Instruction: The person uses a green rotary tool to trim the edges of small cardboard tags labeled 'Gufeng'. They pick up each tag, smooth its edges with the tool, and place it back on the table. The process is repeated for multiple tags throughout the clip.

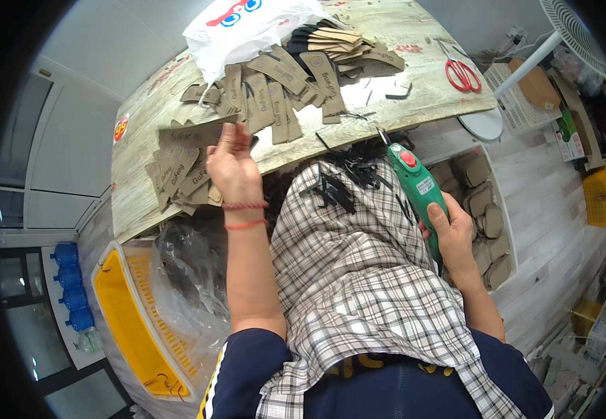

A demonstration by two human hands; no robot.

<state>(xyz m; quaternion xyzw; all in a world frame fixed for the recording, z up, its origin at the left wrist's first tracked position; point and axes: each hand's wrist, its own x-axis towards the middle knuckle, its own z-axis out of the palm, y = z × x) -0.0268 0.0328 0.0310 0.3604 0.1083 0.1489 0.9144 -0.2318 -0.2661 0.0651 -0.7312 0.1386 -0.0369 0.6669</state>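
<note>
Between its pinched fingers my left hand (236, 164) holds a flat brown printed strip (194, 134), above the left part of the table. My right hand (449, 227) is wrapped round a green handheld electric tool (418, 183) with a red button. Its thin metal tip points up toward the table's near edge. Several like brown strips lie in a loose pile (275, 105) in the middle of the table. Another stack (177, 171) lies at the left, below the held strip. Black offcuts (338, 185) cover the lap of my checked apron (366, 272).
Red-handled scissors (462, 75) lie at the table's (428, 91) right. A white plastic bag (254, 28) rests at the back. A yellow basket (139, 328) with clear plastic stands at lower left. A white bin (509, 230) of brown pieces is at my right, and a white fan (582, 35) stands beyond.
</note>
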